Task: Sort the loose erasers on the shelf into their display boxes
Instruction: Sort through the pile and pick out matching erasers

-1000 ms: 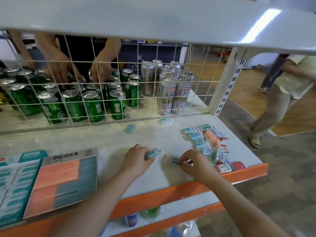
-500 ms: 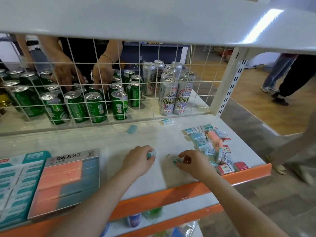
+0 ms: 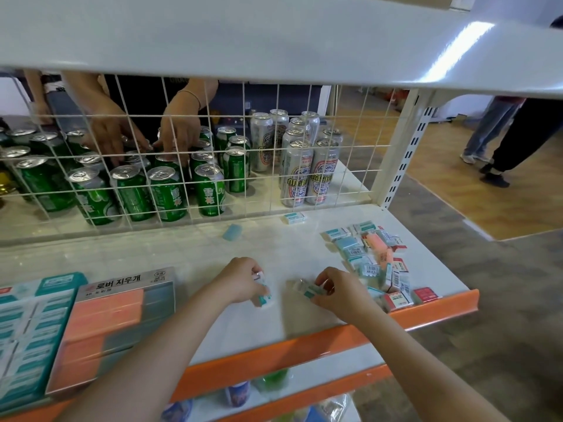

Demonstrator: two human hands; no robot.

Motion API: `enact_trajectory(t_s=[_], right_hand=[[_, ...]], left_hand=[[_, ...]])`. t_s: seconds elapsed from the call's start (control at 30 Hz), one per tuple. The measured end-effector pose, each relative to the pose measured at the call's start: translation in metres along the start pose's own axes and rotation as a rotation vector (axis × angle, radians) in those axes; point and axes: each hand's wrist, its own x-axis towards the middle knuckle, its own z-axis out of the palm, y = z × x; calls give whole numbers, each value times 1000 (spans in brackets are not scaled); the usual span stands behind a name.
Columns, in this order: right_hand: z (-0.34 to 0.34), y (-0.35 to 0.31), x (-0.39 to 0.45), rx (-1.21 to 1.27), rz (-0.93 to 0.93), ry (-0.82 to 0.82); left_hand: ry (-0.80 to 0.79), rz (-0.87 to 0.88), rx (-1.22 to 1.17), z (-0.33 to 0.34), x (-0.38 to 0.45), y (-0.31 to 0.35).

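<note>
My left hand [image 3: 240, 280] grips a teal-and-white eraser [image 3: 264, 296] just above the white shelf [image 3: 213, 327], near its middle. My right hand [image 3: 338, 292] pinches another teal wrapped eraser [image 3: 306, 290] a little to the right. A pile of loose erasers [image 3: 376, 260], teal, pink and red-labelled, lies at the shelf's right end. One blue eraser [image 3: 232, 232] and one boxed teal eraser [image 3: 294, 218] lie apart near the wire grid. Two display boxes sit at the left: an orange-and-grey box [image 3: 112, 324] and a teal box [image 3: 30, 327].
A white wire grid [image 3: 350, 147] backs the shelf, with green cans [image 3: 166, 193] and silver cans [image 3: 310, 175] behind it. Another person's hands [image 3: 179, 134] reach among those cans. The shelf has an orange front lip [image 3: 426, 312]. People stand on the floor at the right.
My left hand has turned its eraser downward toward the shelf. My right hand has stayed near the pile with its eraser. The camera has drifted slightly.
</note>
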Motion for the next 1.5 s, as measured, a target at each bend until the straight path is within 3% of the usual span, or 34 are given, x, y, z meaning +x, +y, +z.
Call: enact_trajectory(t_s=[0.3, 0.47, 0.63, 1.17, 1.5], right_hand=[[-1, -5, -2, 208, -22, 95], [-18, -17, -9, 527, -25, 169], [-29, -26, -17, 582, -66, 135], [-24, -19, -26, 509, -143, 70], [-13, -47, -27, 523, -122, 72]], left_hand=[[233, 1, -225, -9, -21, -3], [314, -11, -612, -10, -36, -5], [332, -17, -856, -5, -53, -1], [395, -27, -741, 13, -70, -2], [438, -35, -726, -11, -84, -22]])
